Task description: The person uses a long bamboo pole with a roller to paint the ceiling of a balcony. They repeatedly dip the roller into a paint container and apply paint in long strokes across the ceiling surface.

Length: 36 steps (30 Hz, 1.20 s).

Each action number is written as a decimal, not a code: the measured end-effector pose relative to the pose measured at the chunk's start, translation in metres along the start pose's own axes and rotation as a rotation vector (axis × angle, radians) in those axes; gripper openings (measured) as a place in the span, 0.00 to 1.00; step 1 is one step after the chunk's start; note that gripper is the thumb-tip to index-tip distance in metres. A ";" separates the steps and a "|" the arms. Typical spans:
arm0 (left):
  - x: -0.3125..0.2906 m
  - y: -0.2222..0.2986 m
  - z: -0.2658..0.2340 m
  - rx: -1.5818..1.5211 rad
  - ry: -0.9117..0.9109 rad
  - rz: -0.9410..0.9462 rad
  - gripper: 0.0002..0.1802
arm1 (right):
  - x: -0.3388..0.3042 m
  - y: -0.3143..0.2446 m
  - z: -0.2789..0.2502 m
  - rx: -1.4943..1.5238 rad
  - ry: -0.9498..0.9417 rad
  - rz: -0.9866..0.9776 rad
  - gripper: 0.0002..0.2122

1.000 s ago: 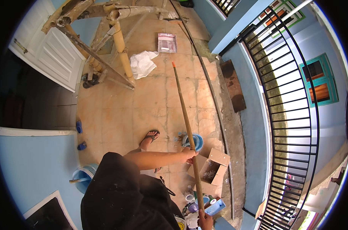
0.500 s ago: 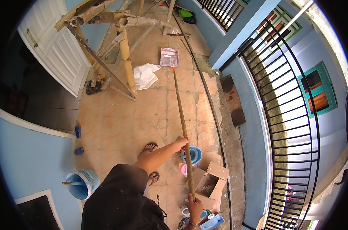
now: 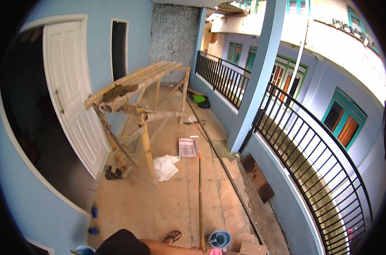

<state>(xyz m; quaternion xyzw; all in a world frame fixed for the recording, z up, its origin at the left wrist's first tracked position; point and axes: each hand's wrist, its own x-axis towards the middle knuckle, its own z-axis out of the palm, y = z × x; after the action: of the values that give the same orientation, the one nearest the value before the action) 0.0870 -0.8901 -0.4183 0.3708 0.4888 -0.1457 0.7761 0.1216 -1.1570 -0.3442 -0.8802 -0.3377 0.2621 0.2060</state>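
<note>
My left hand point(image 3: 196, 251) shows at the lower edge, closed around a long wooden pole point(image 3: 200, 199); the frame edge cuts off part of its fingers. The pole runs away from me along the tiled floor to an orange end and a thin frame with a pale paint roller point(image 3: 194, 137). That roller lies at the far right side of a pinkish, paint-stained tray point(image 3: 188, 147). A crumpled white cloth point(image 3: 165, 166) is left of the tray. Right of the pole stand a blue bucket point(image 3: 219, 239) and a pink container point(image 3: 215, 251). My right hand is out of view.
A bamboo trestle point(image 3: 144, 140) stands at left before a white door point(image 3: 72, 97). Right are a blue pillar point(image 3: 256, 72), a black railing point(image 3: 316, 161) and a long dark strip point(image 3: 227, 178) along the floor. A cardboard box point(image 3: 252, 248) and blue sandals point(image 3: 94, 221) sit nearer.
My view has tilted up, so floor things sit lower in the picture and my right hand has left it. The roller now shows beyond the tray's far right corner; the pole looks more upright.
</note>
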 end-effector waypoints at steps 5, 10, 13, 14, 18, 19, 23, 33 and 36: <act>-0.089 0.012 -0.001 -0.006 -0.069 0.672 0.17 | 0.052 -0.102 -0.012 0.279 -0.089 -0.138 0.27; -0.191 0.088 -0.046 0.129 0.255 1.087 0.17 | 0.063 -0.191 -0.024 0.562 -0.236 -0.232 0.25; -0.262 0.138 -0.109 0.323 0.401 1.137 0.22 | 0.061 -0.247 -0.014 0.719 -0.331 -0.269 0.25; -0.284 0.142 -0.129 0.289 0.432 1.215 0.23 | 0.062 -0.269 -0.008 0.767 -0.353 -0.286 0.24; -0.343 0.089 -0.199 0.040 0.487 1.347 0.22 | 0.082 -0.380 0.031 0.838 -0.314 -0.430 0.21; -0.352 0.068 -0.219 -0.061 0.484 1.276 0.22 | 0.092 -0.421 0.045 0.812 -0.256 -0.494 0.19; -0.395 -0.017 -0.302 -0.077 0.328 1.138 0.22 | 0.092 -0.576 0.108 0.918 -0.137 -0.772 0.18; -0.518 -0.039 -0.490 0.024 1.179 1.314 0.12 | 0.001 -0.920 0.141 1.210 -0.835 -0.692 0.14; -0.543 -0.024 -0.539 -0.045 1.167 1.326 0.09 | 0.024 -1.030 0.129 1.300 -0.927 -0.820 0.14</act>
<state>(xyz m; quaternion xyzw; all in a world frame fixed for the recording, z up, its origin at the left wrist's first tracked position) -0.5382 -0.5934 -0.0916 0.5779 0.4941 0.5565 0.3348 -0.4419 -0.4087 0.1031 -0.2060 -0.4597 0.6367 0.5839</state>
